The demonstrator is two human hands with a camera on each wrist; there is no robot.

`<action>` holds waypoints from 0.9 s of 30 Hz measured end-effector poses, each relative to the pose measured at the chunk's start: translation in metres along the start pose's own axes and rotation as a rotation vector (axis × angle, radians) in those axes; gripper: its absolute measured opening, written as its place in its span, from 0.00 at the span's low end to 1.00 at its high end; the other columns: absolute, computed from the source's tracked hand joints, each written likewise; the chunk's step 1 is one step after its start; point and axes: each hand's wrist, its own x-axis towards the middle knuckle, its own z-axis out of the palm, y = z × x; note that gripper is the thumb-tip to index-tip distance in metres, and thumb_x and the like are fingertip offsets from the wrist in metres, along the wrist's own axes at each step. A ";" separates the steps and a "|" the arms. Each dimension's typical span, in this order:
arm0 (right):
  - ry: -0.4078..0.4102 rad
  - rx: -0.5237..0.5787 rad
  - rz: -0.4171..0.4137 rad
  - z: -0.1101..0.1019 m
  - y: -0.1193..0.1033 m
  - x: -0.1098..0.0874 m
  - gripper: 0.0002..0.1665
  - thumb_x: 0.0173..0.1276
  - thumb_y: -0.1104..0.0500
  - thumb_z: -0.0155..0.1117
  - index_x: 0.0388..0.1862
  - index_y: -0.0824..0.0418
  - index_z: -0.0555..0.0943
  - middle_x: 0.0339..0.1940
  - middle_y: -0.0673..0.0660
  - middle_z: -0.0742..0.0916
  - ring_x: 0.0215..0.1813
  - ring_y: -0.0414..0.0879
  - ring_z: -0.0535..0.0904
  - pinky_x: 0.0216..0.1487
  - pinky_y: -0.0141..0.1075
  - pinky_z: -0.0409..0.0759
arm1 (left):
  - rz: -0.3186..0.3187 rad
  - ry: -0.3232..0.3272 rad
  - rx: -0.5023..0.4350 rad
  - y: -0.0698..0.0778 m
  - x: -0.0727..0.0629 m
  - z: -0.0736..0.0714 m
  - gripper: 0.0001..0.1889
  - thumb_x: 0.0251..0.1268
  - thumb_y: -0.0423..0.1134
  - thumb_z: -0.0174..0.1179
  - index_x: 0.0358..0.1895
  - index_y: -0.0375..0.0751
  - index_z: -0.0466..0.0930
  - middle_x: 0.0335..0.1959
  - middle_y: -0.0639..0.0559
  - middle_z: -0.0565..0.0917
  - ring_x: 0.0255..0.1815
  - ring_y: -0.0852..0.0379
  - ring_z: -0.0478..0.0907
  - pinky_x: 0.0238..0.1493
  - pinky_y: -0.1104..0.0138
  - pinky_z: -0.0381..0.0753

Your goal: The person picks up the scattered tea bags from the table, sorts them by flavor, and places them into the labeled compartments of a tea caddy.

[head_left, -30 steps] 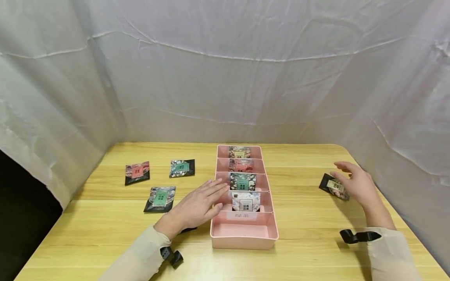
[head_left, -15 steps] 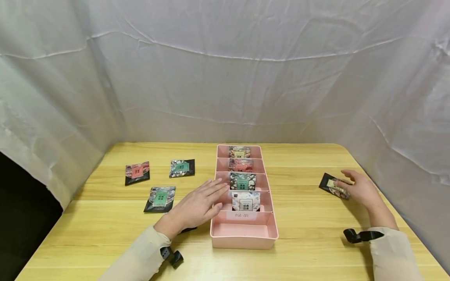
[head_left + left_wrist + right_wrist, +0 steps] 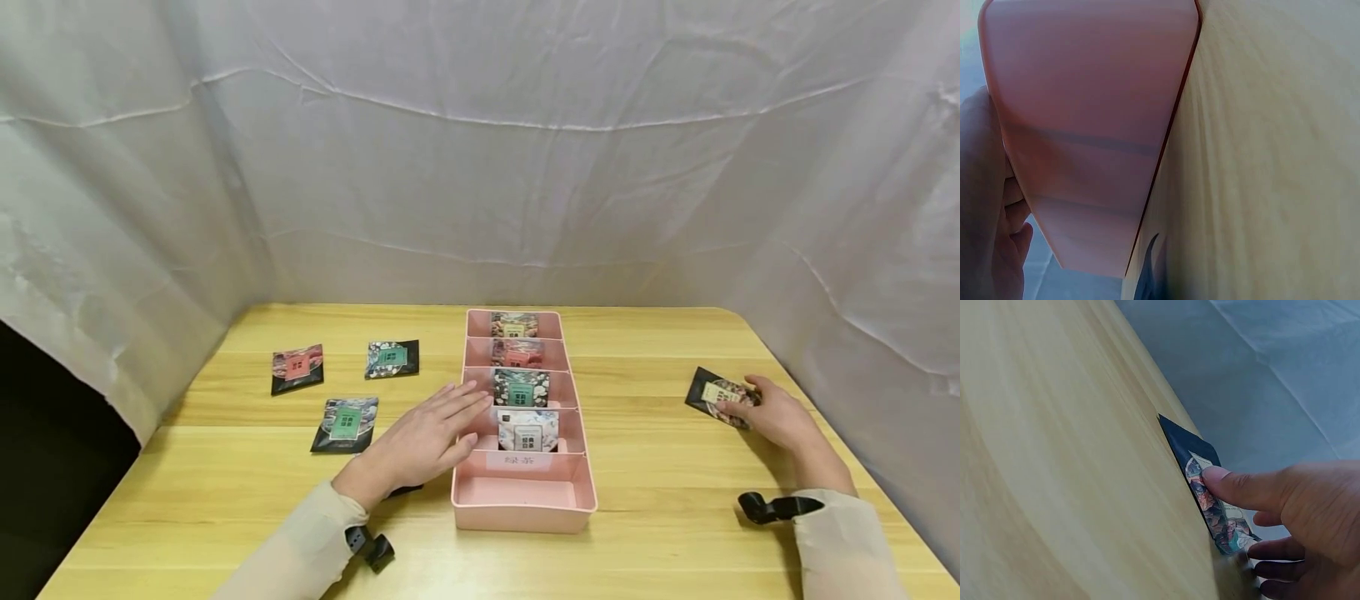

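Observation:
My right hand (image 3: 780,419) pinches a black tea sachet (image 3: 705,390) with a yellow label at the table's right side. In the right wrist view the thumb (image 3: 1235,487) lies across the printed face of the sachet (image 3: 1182,437), with the fingers at its edge. My left hand (image 3: 420,442) rests with straight fingers on the left rim of a pink divided box (image 3: 525,518). The left wrist view shows this hand (image 3: 988,206) along the rim of the box (image 3: 1091,81). A dark sachet (image 3: 405,490) is mostly hidden under the left forearm and hand.
Single sachets stand in the box's back compartments: yellow-labelled (image 3: 514,324), red (image 3: 517,353), green floral (image 3: 521,388) and white (image 3: 528,431). A paper label (image 3: 519,460) marks the front compartment. Left of it lie red (image 3: 297,368), green floral (image 3: 392,358) and green (image 3: 345,425) sachets. Pale curtains (image 3: 480,183) surround the table.
My right hand has come down over the yellow-labelled sachet and taken hold of it, thumb on top, shifting it slightly. The left hand stays on the box rim.

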 end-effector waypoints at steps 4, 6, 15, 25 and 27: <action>0.016 -0.015 -0.005 0.000 -0.001 0.001 0.59 0.67 0.31 0.56 0.73 0.78 0.51 0.62 0.87 0.64 0.59 0.82 0.62 0.55 0.71 0.65 | -0.001 0.003 -0.001 0.000 0.000 0.000 0.29 0.76 0.46 0.47 0.76 0.43 0.60 0.76 0.48 0.61 0.78 0.56 0.49 0.77 0.61 0.45; 0.029 -0.020 -0.014 0.000 -0.002 0.000 0.59 0.67 0.31 0.57 0.72 0.78 0.53 0.62 0.86 0.66 0.58 0.81 0.64 0.54 0.70 0.66 | 0.000 0.004 -0.001 0.000 -0.001 0.000 0.28 0.76 0.46 0.47 0.75 0.42 0.60 0.76 0.48 0.61 0.78 0.56 0.49 0.77 0.61 0.45; 0.080 -0.043 -0.058 0.000 -0.005 0.000 0.54 0.65 0.35 0.63 0.68 0.78 0.61 0.56 0.85 0.70 0.53 0.77 0.69 0.51 0.68 0.70 | 0.003 -0.001 0.005 0.000 0.000 0.001 0.28 0.77 0.47 0.46 0.76 0.43 0.60 0.76 0.48 0.61 0.78 0.56 0.48 0.77 0.63 0.44; 0.064 -0.033 -0.077 0.001 -0.007 -0.002 0.51 0.63 0.35 0.65 0.66 0.74 0.64 0.54 0.85 0.72 0.51 0.74 0.72 0.49 0.66 0.72 | 0.006 0.004 0.003 0.000 0.000 0.001 0.28 0.77 0.47 0.46 0.75 0.42 0.61 0.75 0.49 0.61 0.78 0.55 0.49 0.77 0.63 0.43; 0.056 -0.006 -0.083 0.000 -0.009 -0.001 0.51 0.63 0.36 0.66 0.68 0.72 0.63 0.56 0.84 0.72 0.53 0.75 0.71 0.51 0.66 0.71 | 0.001 0.001 0.004 0.000 0.000 0.001 0.28 0.77 0.47 0.46 0.75 0.43 0.61 0.76 0.49 0.61 0.78 0.55 0.49 0.77 0.63 0.43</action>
